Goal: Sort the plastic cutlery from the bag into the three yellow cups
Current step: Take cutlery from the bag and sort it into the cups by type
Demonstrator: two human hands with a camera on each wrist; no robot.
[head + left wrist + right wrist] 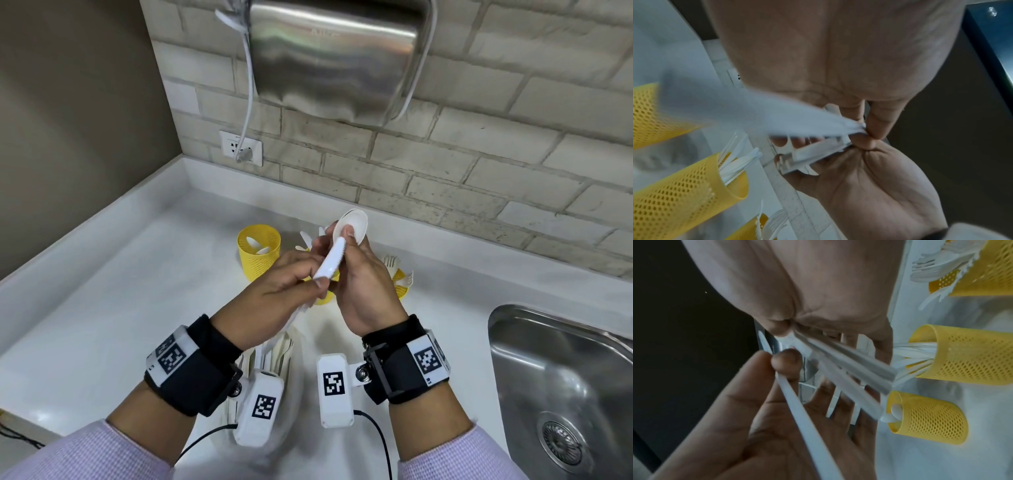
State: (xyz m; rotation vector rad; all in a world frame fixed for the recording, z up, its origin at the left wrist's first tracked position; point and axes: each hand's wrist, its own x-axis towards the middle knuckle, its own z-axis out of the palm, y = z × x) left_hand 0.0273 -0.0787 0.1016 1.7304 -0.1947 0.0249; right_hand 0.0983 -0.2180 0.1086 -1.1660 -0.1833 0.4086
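- White plastic fills both hands above the countertop [120, 281]: the right hand [363, 284] has its fingers curled round a bunch of spoons [352, 222], thumb pressed on a bowl, bowls pointing up and away
- left hand [274, 294] pinches a serrated knife [330, 258] near its tip between thumb and forefinger, the blade lying against the spoon bunch; more pale handles seem to trail below this hand, though I cannot tell whether it holds them
- Three yellow mesh cups stand just behind the hands: the spoon cup [259, 253] on the left with spoon bowls inside, the middle cup [962, 353] holding knives, the fork cup [402, 284] on the right with fork tines above its rim
- bag [274, 359], clear and hard to make out, lies on the counter below the wrists with cutlery in it, so sorting looks partly done
- sink [565, 377] sits well to the right
- To do this step well, I judge: draw the knife out along its length while the right hand clamps the spoons firmly, so none slide loose
- Carry the knife handle-first to the middle cup, then drop the spoons in the left one
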